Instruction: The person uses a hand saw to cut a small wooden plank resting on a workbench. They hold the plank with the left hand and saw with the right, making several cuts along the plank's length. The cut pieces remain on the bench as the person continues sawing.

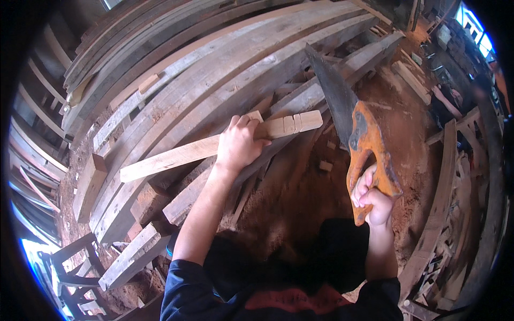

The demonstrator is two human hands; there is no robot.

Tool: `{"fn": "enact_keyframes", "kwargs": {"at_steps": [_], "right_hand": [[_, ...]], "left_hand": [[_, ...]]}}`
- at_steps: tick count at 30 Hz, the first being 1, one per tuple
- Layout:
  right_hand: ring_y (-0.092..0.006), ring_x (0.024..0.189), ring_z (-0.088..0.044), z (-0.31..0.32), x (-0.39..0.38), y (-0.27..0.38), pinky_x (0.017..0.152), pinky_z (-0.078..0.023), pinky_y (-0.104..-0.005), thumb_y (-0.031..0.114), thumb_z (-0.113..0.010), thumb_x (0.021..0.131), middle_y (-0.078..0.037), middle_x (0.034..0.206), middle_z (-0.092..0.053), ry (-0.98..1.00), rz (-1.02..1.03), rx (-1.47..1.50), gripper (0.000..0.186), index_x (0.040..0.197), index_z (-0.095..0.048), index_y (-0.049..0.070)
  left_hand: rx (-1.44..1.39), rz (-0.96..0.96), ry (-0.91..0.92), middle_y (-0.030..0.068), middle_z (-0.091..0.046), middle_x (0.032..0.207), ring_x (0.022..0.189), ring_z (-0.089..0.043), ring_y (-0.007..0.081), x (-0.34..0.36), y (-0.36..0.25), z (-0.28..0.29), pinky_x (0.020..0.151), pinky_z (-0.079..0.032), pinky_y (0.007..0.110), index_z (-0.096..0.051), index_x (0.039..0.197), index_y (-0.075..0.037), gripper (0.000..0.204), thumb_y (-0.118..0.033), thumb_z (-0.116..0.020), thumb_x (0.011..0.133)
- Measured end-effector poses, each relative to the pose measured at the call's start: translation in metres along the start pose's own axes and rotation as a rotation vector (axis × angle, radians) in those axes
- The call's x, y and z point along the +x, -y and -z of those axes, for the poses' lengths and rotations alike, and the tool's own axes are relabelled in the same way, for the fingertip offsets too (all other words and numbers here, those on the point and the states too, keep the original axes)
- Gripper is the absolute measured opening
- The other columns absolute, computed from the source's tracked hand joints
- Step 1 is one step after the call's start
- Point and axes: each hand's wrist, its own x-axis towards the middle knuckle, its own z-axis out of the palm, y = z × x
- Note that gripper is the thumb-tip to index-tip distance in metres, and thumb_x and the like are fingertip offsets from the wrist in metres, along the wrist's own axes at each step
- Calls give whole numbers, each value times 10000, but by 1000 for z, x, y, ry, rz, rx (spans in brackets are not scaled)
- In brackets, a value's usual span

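Observation:
My left hand (239, 142) presses down on a pale wooden batten (176, 159), its fingers wrapped over the top edge. The batten lies slantwise across the stacked timbers. Several cut lines cross it near its right end, beyond my hand. In my right hand (373, 197) is a handsaw (336, 99), gripped by its worn orange handle. The saw's dark blade points up and away, to the right of the batten's end and apart from it. Part of a small wood piece (256, 115) shows behind my left fingers.
Long weathered beams (214, 85) are stacked across the left and far side. A short block (90, 187) stands at the left. Reddish sawdust covers the floor (391, 134). More planks (436, 214) lie along the right. Another person's arm (447, 101) shows at the far right.

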Motion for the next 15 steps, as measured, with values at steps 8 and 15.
{"fn": "enact_keyframes", "kwargs": {"at_steps": [8,15], "right_hand": [[-135,498,-412,12,-5,2,485,-386,-282,-100,-459,616,-29,645,-418,57,20,43,323,877,-422,88],[-143,491,-413,17,-10,3,479,-393,-287,-87,-454,604,-32,643,-427,16,-3,71,328,881,-428,86]], "left_hand": [[94,62,58,117,-617,1004,995,-590,308,4,-4,-6,791,-532,418,-658,1030,-30,482,-362,-786,705],[-1,-58,16,148,-590,994,991,-568,320,-4,5,-14,864,-493,424,-635,1024,6,474,-380,-728,766]]}}
